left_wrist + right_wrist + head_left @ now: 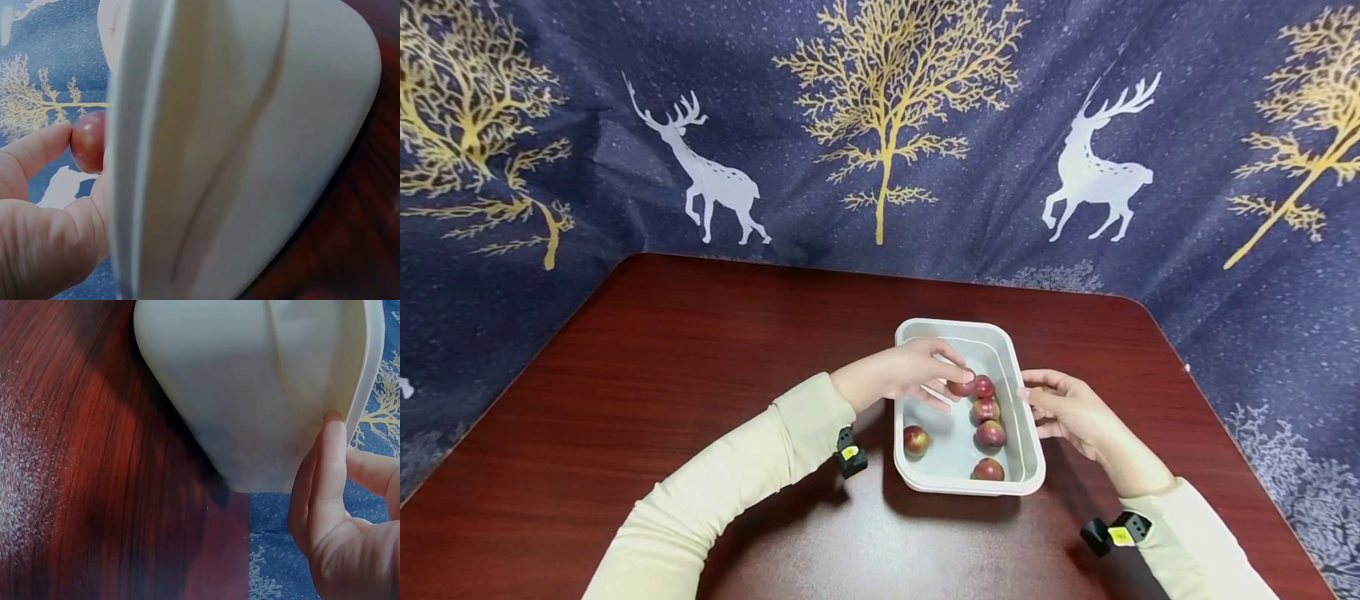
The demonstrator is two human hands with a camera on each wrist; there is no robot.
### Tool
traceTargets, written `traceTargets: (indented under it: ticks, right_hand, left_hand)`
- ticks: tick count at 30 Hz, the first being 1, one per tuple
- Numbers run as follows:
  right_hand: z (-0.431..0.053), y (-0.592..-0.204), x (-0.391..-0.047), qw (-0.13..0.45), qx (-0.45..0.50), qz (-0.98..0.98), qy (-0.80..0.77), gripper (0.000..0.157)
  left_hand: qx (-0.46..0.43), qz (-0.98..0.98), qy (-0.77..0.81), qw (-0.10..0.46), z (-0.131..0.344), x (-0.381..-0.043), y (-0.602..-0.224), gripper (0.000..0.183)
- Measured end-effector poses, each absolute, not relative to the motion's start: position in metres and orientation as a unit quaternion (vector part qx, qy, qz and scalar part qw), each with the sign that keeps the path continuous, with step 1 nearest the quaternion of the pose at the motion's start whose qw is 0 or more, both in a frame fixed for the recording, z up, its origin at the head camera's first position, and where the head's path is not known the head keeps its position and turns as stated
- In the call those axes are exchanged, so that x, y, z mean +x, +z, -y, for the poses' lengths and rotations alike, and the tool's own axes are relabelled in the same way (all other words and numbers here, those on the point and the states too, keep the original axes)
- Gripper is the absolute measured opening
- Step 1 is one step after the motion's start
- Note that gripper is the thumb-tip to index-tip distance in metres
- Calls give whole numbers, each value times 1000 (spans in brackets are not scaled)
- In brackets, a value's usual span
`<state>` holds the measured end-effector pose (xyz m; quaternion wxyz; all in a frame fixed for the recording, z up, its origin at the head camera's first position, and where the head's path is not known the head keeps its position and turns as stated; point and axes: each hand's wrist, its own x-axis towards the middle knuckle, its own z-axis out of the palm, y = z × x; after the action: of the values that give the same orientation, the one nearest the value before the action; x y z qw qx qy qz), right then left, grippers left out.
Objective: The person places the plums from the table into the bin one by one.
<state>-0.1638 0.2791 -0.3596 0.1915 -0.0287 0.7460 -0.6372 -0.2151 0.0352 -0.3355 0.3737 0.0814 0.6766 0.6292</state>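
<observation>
A white rectangular plastic tub stands on the table with several red plums inside. My left hand reaches over its left wall and pinches a plum between thumb and fingers. Close beside that plum, others lie in a rough line along the right side, among them a plum and one near the front wall, a plum. Toward the front left sits a separate plum. My right hand grips the tub's right rim, thumb at the edge and fingers against the outer wall.
The dark red wooden table extends widely to the left of the tub, with a narrower strip to its right. Behind it hangs a blue cloth printed with white deer and golden trees.
</observation>
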Motion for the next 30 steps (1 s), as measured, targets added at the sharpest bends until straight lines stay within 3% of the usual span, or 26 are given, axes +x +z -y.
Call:
traceTargets:
  ticks: [9, 30]
  right_hand:
    - [-278, -361, -164, 193, -23, -748, -634, 49]
    - [-276, -361, -165, 182, -28, -755, -629, 48]
  left_hand:
    - [70, -692, 606, 386, -46, -217, -350, 37]
    - [94, -721, 546, 415, -47, -220, -344, 33]
